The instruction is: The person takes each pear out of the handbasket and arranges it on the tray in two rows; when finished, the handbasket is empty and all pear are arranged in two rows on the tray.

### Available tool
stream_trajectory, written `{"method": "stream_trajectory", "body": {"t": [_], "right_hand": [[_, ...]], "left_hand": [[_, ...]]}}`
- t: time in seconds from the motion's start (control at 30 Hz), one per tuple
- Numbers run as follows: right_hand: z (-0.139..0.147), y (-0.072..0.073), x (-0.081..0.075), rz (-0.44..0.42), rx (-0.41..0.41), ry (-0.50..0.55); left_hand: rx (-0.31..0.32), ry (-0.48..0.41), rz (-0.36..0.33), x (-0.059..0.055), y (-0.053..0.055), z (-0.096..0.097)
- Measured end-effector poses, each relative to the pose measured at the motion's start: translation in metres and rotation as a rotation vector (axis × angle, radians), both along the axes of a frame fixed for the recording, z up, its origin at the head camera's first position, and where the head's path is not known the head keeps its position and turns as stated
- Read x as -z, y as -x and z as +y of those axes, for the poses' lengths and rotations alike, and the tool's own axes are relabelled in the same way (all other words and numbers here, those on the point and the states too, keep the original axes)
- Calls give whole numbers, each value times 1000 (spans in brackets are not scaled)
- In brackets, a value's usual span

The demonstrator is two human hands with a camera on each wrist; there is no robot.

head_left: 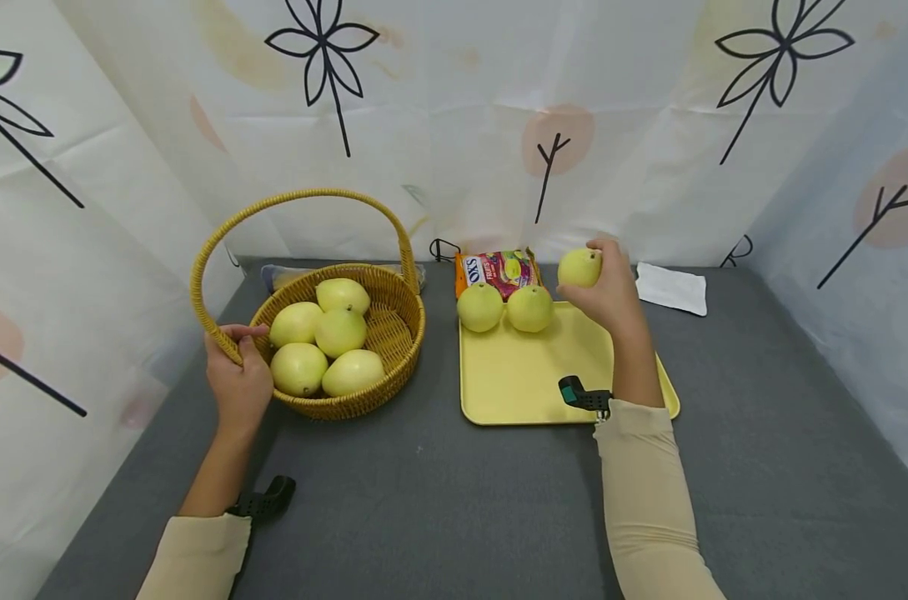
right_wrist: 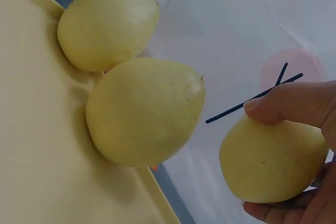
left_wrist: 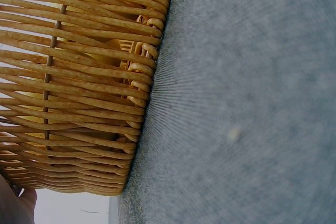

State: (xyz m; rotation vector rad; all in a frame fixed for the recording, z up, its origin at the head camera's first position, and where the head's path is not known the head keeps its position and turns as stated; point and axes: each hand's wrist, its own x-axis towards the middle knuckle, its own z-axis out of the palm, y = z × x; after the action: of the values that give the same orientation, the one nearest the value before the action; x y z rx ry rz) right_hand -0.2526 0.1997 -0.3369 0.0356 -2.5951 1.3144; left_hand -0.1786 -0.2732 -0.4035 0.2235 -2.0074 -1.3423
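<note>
At the left of the head view stands a woven basket (head_left: pixel 359 406) with an arched handle and several yellow-green pears (head_left: pixel 298 369) inside. My left hand (head_left: pixel 238 375) grips the basket where the handle meets its left side; the left wrist view shows the woven wall (left_wrist: pixel 79 87) close up. With thumb and fingers, my right hand (head_left: pixel 613 287) holds a pear (head_left: pixel 579 267) above the back right part of a yellow tray (head_left: pixel 532 379). In the right wrist view, that pear (right_wrist: pixel 268 163) is apart from two others (right_wrist: pixel 147 111) sitting side by side at the tray's back edge.
Behind the tray lies a colourful snack packet (head_left: pixel 499 271), partly hidden by the two pears. A white cloth (head_left: pixel 671 289) is at the back right. Something in clear wrapping (head_left: pixel 281 275) lies behind the basket. Patterned fabric walls border the grey table (head_left: pixel 423 517).
</note>
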Motion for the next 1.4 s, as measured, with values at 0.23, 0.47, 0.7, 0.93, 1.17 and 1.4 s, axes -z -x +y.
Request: {"method": "stream_trajectory", "body": {"t": [0.23,0.47,0.7,0.93,1.17,1.4], "right_hand": [[11,7,17,-180,-63,-138],[17,11,29,-269,-147,-187],[18,12,37,-298,-159,-138],[19,13,39,-303,-122,-134],[17,11,39,-309,-96,-119],[18,11,39,-315,-97,-117]], "left_hand": [[-7,-9,-7,0,-1,2],[-5,-12,-18,1,-1,2],[-9,-5,-13,1,0,3],[-10,-2,-6,0,1,2],[-10,-4,6,1,2,1],[-3,-6,-9,-1,1,0]]}}
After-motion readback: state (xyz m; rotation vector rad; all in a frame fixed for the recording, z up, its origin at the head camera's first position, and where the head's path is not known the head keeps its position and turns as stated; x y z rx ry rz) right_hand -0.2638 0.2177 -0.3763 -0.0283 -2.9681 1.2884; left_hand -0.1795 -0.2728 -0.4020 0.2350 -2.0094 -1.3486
